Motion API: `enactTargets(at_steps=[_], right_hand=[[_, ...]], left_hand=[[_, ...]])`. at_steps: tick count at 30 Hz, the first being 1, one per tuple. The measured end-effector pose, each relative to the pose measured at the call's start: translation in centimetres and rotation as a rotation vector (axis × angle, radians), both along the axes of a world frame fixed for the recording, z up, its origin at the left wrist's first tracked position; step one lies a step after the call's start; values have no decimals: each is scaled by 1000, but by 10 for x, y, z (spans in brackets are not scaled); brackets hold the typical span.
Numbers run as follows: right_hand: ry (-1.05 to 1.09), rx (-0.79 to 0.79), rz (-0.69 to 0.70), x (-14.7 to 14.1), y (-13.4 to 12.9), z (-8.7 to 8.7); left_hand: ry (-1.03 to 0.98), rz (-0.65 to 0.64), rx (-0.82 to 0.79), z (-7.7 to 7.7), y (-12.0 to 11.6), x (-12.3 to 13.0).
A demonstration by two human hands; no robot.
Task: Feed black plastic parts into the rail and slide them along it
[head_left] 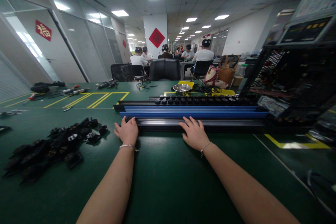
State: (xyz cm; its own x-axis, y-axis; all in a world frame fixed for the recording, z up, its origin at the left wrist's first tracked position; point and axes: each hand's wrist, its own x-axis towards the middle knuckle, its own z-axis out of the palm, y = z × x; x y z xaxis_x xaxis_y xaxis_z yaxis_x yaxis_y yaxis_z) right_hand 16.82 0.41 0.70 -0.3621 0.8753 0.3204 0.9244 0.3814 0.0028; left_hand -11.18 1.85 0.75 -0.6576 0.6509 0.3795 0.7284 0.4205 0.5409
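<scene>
A long black rail with a shiny strip lies crosswise before me on the green table. At its left end, my left hand is closed with thumb and fingers around a small black part, mostly hidden by the fingers. My right hand rests near the rail's middle, fingers spread over its top. Just behind lie blue rails, parallel to the black one. Farther back, a row of small black socket-like modules sits along another black rail. To the left is a loose pile of black modules.
An open computer case with exposed boards stands at the right. A metal bowl and a yellow tray sit at the back among cables. Tools lie back left. A black chair and seated people are beyond the table.
</scene>
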Motion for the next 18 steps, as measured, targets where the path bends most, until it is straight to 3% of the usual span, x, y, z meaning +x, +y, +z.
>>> enactTargets(at_steps=[18], right_hand=[[3, -3, 6, 1, 0, 1]], left_hand=[[-31, -19, 13, -4, 7, -10]])
